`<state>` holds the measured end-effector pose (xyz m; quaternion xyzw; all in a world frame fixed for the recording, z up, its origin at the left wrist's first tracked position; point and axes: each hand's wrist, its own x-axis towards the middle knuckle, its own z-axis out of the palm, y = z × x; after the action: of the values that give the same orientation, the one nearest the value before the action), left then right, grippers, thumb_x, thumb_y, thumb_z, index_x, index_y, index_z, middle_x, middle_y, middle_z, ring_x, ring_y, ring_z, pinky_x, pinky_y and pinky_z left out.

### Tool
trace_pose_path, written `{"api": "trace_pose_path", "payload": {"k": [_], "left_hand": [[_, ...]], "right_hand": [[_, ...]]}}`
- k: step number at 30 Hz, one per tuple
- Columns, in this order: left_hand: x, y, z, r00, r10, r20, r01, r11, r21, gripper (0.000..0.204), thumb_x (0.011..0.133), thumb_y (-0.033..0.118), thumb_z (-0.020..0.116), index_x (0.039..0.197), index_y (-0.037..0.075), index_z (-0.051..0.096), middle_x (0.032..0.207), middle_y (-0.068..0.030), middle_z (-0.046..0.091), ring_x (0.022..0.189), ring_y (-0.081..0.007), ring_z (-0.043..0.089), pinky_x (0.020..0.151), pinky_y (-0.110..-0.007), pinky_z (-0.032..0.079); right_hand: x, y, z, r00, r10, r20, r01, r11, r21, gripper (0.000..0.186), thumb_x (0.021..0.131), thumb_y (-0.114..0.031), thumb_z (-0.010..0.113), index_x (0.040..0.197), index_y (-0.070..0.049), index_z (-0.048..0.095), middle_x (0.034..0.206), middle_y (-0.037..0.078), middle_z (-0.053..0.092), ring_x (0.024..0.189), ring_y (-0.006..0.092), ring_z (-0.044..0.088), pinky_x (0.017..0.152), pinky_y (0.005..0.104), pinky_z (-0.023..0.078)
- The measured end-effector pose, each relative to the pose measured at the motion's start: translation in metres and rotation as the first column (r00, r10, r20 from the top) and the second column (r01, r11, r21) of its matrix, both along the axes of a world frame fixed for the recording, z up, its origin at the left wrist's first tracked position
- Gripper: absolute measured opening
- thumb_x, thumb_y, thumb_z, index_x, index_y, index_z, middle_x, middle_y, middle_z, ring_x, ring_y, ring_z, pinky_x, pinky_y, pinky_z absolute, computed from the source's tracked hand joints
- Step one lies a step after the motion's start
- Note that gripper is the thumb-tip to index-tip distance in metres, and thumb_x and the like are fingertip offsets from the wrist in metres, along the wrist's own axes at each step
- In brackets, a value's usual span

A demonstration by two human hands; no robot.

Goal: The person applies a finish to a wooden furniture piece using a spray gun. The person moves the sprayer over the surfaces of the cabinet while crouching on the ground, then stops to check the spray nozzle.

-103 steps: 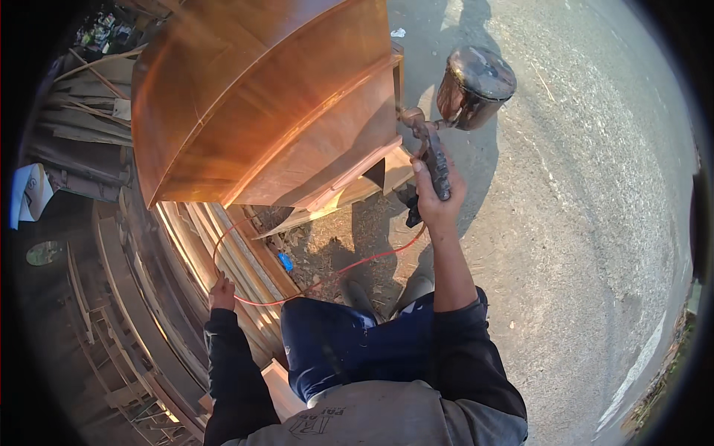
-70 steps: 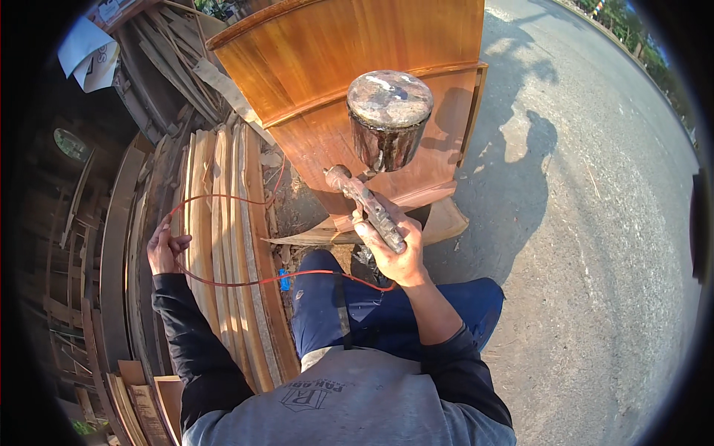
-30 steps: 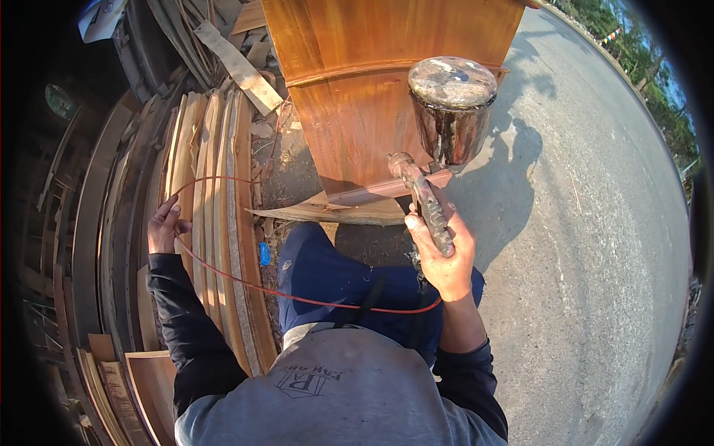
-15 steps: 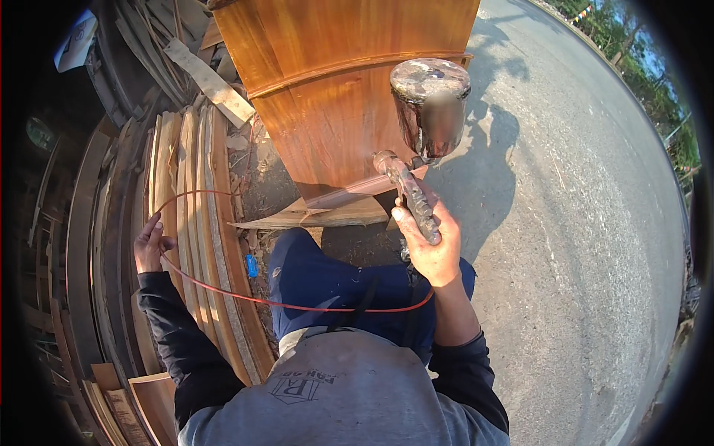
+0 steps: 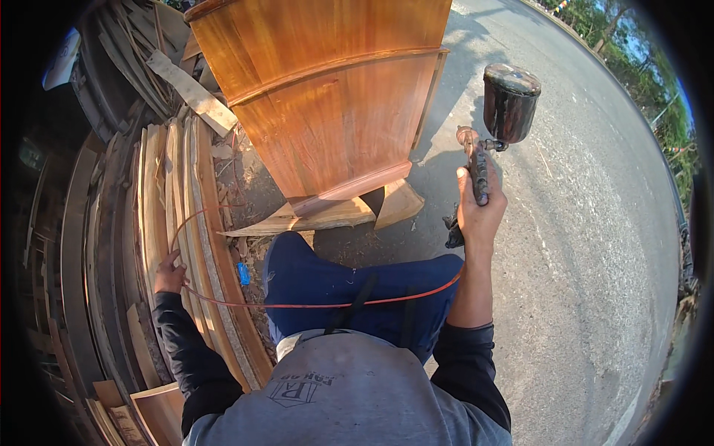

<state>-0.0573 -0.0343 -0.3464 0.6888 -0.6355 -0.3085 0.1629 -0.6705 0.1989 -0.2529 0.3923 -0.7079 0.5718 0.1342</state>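
Right hand [image 5: 480,215] wrapped tight around the grip of a spray gun [image 5: 477,165], raised to the right of the knees, over the road. Dark, stained metal cup [image 5: 509,102] mounted on the gun, up and to the right of the fist, clear of the cabinet. Thin orange hose [image 5: 327,303] running from below the gun leftward across the blue-trousered thighs, then looping up near the other side. Left hand [image 5: 169,273] low at the left, fingers curled on that hose, resting against stacked curved wooden strips [image 5: 195,245]; whether pinching or only guiding the hose, cannot tell. Small blue object [image 5: 243,273] lying in the dirt just beside the strips, near the left knee.

Farther out, straight ahead: large glossy orange-brown wooden cabinet [image 5: 327,104], curved front facing the knees, propped on flat wooden offcuts [image 5: 335,215] on the ground. Gun nozzle level with the cabinet's right edge, near it but apart. Pale loose plank [image 5: 192,91] lying slantwise over the pile at upper left. Grey asphalt road [image 5: 595,260] spread to the right, cabinet shadow falling across it, green trees along the far rim.
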Motion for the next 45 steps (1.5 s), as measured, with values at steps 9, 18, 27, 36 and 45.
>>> {"api": "trace_pose_path", "payload": {"k": [9, 18, 27, 36, 45], "left_hand": [[-0.073, 0.048, 0.011, 0.558, -0.204, 0.804, 0.058, 0.977, 0.207, 0.085, 0.07, 0.033, 0.09, 0.147, 0.024, 0.053, 0.134, -0.0158, 0.064, 0.127, -0.0328, 0.06, 0.104, -0.047, 0.05], [-0.318, 0.119, 0.179, 0.314, -0.895, 0.315, 0.625, -0.055, -0.779, 0.047, 0.077, 0.027, 0.082, 0.116, 0.006, 0.07, 0.118, -0.0134, 0.068, 0.12, -0.0377, 0.062, 0.105, -0.054, 0.045], [-0.317, 0.123, 0.16, 0.074, -0.963, 0.26, 0.734, -0.124, -0.668, 0.033, 0.078, 0.02, 0.072, 0.107, 0.005, 0.07, 0.102, -0.0058, 0.062, 0.099, -0.0257, 0.063, 0.084, -0.041, 0.049], [-0.333, 0.109, 0.159, -0.195, -0.907, 0.374, 0.828, -0.357, -0.433, 0.04, 0.063, 0.017, 0.077, 0.102, 0.008, 0.072, 0.108, -0.0027, 0.06, 0.111, -0.023, 0.056, 0.097, -0.04, 0.043], [-0.322, 0.143, 0.146, 0.196, -0.97, 0.148, 0.846, 0.091, -0.525, 0.033, 0.083, 0.019, 0.073, 0.11, 0.001, 0.065, 0.104, -0.015, 0.059, 0.096, -0.034, 0.06, 0.085, -0.048, 0.048]], "right_hand": [[0.032, 0.007, -0.011, 0.99, 0.104, 0.095, -0.11, 0.992, 0.067, 0.045, 0.091, -0.005, 0.073, 0.133, 0.004, 0.06, 0.105, 0.019, 0.073, 0.087, 0.0205, 0.071, 0.077, 0.0317, 0.055], [0.115, 0.0, -0.012, 0.652, 0.627, 0.426, -0.688, 0.726, -0.015, 0.054, 0.089, -0.007, 0.077, 0.138, 0.001, 0.056, 0.108, 0.011, 0.072, 0.095, 0.0161, 0.068, 0.086, 0.0302, 0.054], [0.141, 0.003, -0.027, 0.551, 0.826, 0.115, -0.834, 0.542, 0.107, 0.076, 0.082, -0.006, 0.077, 0.149, 0.003, 0.04, 0.141, 0.025, 0.056, 0.122, 0.0407, 0.062, 0.101, 0.0407, 0.053], [0.147, 0.013, -0.045, 0.557, 0.771, 0.308, -0.823, 0.562, 0.082, 0.072, 0.086, -0.008, 0.075, 0.149, 0.003, 0.041, 0.151, 0.025, 0.047, 0.138, 0.036, 0.05, 0.113, 0.0415, 0.043], [0.151, 0.017, -0.047, 0.504, 0.754, 0.421, -0.831, 0.556, 0.001, 0.103, 0.086, -0.007, 0.072, 0.159, 0.006, 0.001, 0.152, 0.031, 0.04, 0.134, 0.0414, 0.051, 0.112, 0.0432, 0.044]]}}
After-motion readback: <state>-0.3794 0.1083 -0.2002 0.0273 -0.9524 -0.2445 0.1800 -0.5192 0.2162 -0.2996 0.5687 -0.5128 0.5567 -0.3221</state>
